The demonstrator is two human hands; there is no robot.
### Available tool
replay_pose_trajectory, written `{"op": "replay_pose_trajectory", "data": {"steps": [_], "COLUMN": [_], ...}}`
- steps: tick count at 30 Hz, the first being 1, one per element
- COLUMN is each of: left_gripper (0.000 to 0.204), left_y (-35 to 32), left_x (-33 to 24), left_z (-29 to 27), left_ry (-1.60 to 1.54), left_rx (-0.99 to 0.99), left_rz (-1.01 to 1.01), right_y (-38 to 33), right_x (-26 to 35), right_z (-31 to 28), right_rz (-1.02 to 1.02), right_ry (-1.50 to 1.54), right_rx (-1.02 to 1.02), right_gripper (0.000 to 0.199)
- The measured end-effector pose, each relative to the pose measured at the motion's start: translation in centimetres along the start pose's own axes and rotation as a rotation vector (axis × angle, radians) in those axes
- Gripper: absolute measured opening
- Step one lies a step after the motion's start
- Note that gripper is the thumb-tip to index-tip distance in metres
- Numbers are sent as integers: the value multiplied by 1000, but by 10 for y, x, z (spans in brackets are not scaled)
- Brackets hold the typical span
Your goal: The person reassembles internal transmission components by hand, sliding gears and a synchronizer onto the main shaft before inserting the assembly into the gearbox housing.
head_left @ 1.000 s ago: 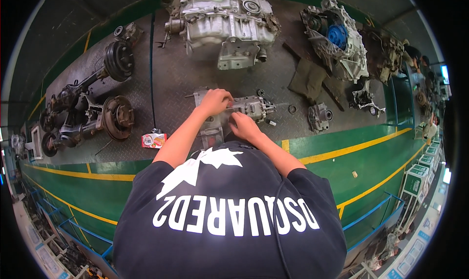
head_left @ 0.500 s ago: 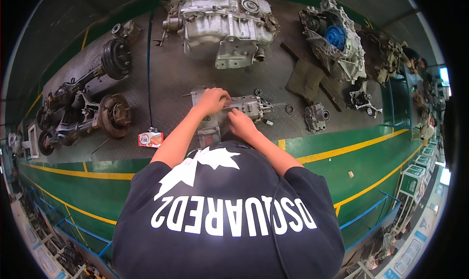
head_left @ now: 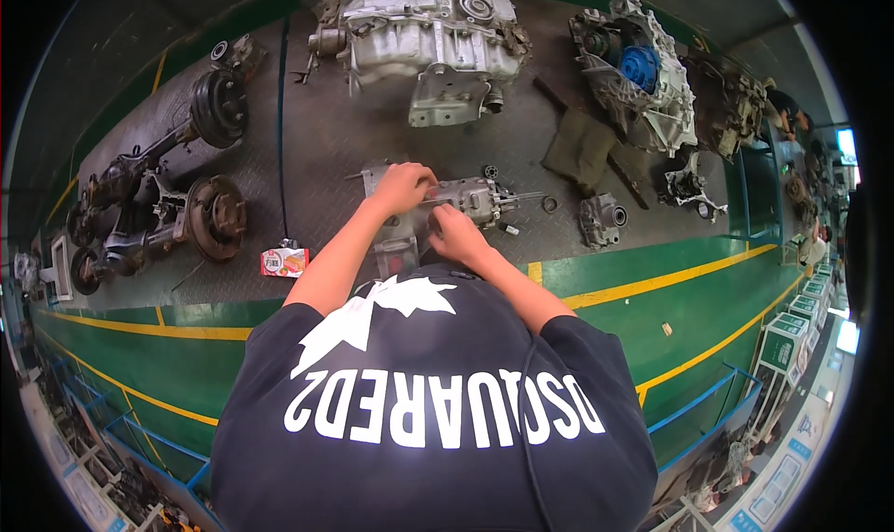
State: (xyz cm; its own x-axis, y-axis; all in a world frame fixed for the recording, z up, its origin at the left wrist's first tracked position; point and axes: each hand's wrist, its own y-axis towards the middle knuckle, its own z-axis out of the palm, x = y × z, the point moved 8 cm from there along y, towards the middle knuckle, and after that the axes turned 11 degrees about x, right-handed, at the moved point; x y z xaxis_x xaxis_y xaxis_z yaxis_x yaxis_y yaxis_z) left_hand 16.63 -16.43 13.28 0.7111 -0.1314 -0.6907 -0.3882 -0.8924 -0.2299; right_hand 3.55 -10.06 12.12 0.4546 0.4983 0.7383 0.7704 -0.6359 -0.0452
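A small grey metal gearbox (head_left: 473,197) lies on the dark tread-plate surface in front of me, its thin shafts pointing right. My left hand (head_left: 402,189) rests over its left part, fingers bent inward and pressed down near the middle of the casing. Close by on the near side, my right hand (head_left: 454,234) has its fingers curled together against the casing. Whatever lies between the fingers of either hand is too small or hidden to name. Under my left forearm shows a pale metal housing (head_left: 396,252), partly covered by the arm.
A large silver transmission (head_left: 428,43) stands at the far side. To the right are an opened housing (head_left: 638,71) with a blue part, a dark cloth (head_left: 579,150) and a small casting (head_left: 603,221). Axles with a brake drum (head_left: 220,108) lie left, near a red-white packet (head_left: 284,260).
Both hands stay at the gearbox with only slight finger shifts. A small red spot by my left fingertips no longer shows clearly. The whole view has shifted a little.
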Motion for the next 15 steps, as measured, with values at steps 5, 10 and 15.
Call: {"op": "replay_pose_trajectory", "data": {"steps": [5, 10, 15], "left_gripper": [18, 18, 18], "left_y": [0, -1, 0], "left_x": [1, 2, 2], "left_z": [1, 0, 0], "left_ry": [-18, -15, -16], "left_rx": [7, -8, -16], "left_rz": [-4, 7, -4], "right_y": [-2, -3, -3], "right_x": [-7, -11, -9], "right_z": [0, -1, -4], "right_rz": [60, 38, 45], "right_ry": [81, 55, 77], "right_rx": [16, -59, -42], "right_gripper": [25, 22, 18]}}
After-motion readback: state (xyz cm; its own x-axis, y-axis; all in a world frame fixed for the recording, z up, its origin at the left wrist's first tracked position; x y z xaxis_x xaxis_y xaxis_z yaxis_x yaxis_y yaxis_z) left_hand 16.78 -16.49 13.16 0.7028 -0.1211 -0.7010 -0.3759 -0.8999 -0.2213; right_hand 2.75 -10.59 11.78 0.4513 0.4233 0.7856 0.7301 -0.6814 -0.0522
